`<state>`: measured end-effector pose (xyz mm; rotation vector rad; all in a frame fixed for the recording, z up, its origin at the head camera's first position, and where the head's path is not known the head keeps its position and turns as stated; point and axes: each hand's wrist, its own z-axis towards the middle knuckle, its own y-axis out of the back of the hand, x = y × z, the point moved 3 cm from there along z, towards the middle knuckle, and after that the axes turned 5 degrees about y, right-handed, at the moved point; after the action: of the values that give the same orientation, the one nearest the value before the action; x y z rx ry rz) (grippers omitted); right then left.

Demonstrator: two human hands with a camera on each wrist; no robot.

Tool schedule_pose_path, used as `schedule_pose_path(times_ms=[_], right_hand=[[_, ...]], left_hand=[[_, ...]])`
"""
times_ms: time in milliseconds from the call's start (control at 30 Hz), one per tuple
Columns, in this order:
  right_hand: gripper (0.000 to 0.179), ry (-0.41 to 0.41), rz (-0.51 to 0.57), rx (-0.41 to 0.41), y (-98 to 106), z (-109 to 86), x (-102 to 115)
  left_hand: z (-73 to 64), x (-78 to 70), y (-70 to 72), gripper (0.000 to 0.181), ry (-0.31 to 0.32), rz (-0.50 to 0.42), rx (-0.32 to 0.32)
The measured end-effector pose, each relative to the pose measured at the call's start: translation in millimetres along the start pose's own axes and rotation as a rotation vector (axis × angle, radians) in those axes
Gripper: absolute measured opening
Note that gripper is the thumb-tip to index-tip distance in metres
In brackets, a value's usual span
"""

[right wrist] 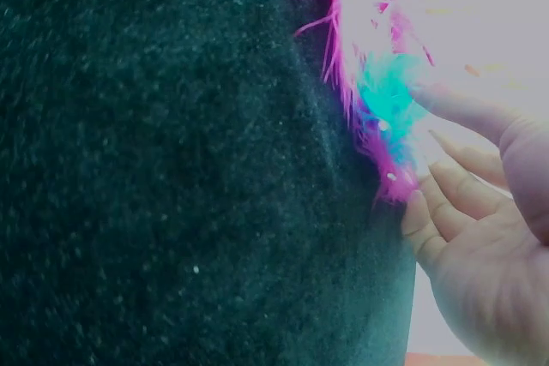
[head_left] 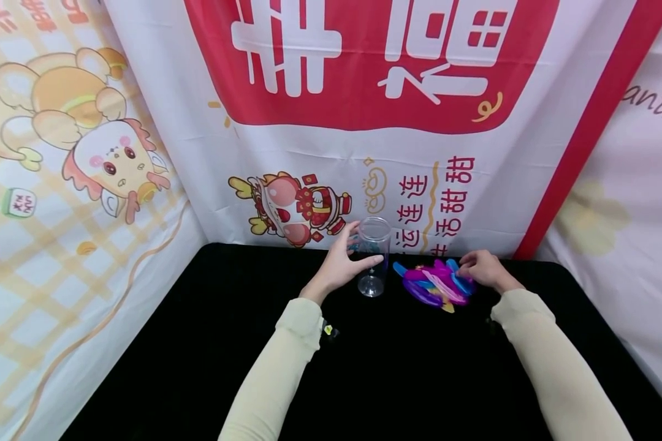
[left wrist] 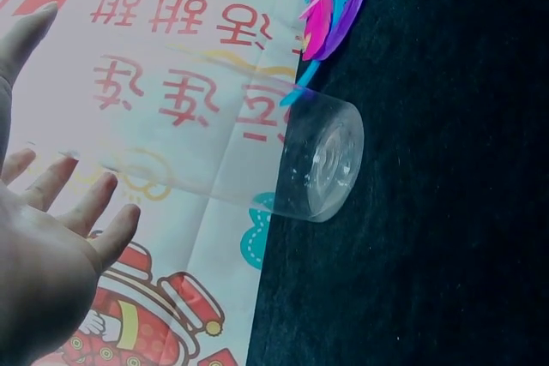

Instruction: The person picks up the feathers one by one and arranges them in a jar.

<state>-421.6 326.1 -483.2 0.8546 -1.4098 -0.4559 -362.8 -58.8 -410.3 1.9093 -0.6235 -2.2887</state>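
A tall clear plastic cup (head_left: 372,263) stands upright near the back of the black table. My left hand (head_left: 342,263) is round its upper part, thumb in front and fingers behind; in the left wrist view the fingers of the left hand (left wrist: 51,246) and the thumb lie along opposite sides of the cup (left wrist: 317,160). To its right lies a bunch of coloured feathers (head_left: 436,285), purple, pink, blue and some yellow. My right hand (head_left: 485,269) pinches its right end. Close up, thumb and fingers of the right hand (right wrist: 480,203) meet blue and pink feathers (right wrist: 390,109).
The black tabletop (head_left: 408,380) stretches toward me. A white and red printed cloth (head_left: 358,147) hangs right behind its back edge. Patterned cloths hang at the left (head_left: 49,257) and right (head_left: 612,202).
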Motion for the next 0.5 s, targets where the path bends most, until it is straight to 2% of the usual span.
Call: schedule_pose_path(times_ms=[500], right_hand=[[0.043, -0.013, 0.052, 0.017, -5.2, 2.6, 0.1]], left_hand=[[2.5, -1.4, -6.0, 0.09, -0.018, -0.017, -0.004]])
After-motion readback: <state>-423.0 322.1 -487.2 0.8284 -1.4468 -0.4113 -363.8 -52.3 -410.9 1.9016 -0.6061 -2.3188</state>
